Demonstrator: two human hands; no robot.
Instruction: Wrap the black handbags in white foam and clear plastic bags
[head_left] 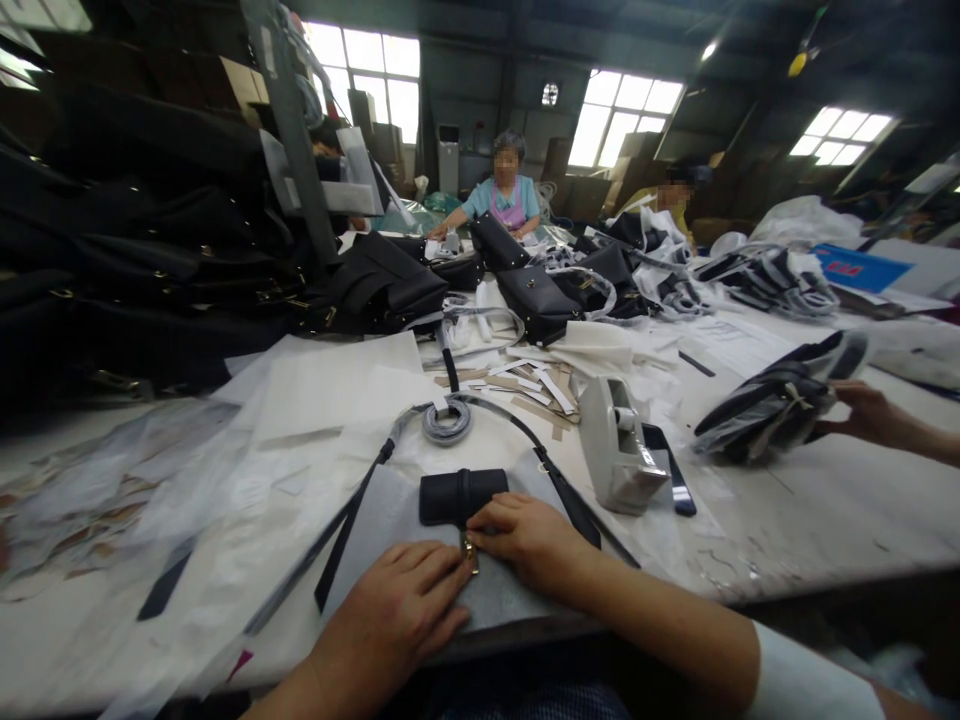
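A handbag [360, 545] with a light grey front covering lies flat at the table's near edge, its black straps [525, 430] looping away from me. On it rests a small black flap-like piece [442, 498] with a narrow strap running down to a gold metal clasp [470, 555]. My left hand [397, 605] has its fingertips closed at the clasp's left side. From the right, my right hand [525, 545] pinches the strap just above the clasp. A coil of wrapped strap [446, 422] lies beyond the black piece.
A tape dispenser [611, 450] and a phone [669, 470] stand right of the bag. Another person's hand [870, 415] holds a wrapped black bag [772, 400]. Black bags [150, 250] pile up at left, with paper sheets [337, 385] nearer. A co-worker [506, 195] sits opposite.
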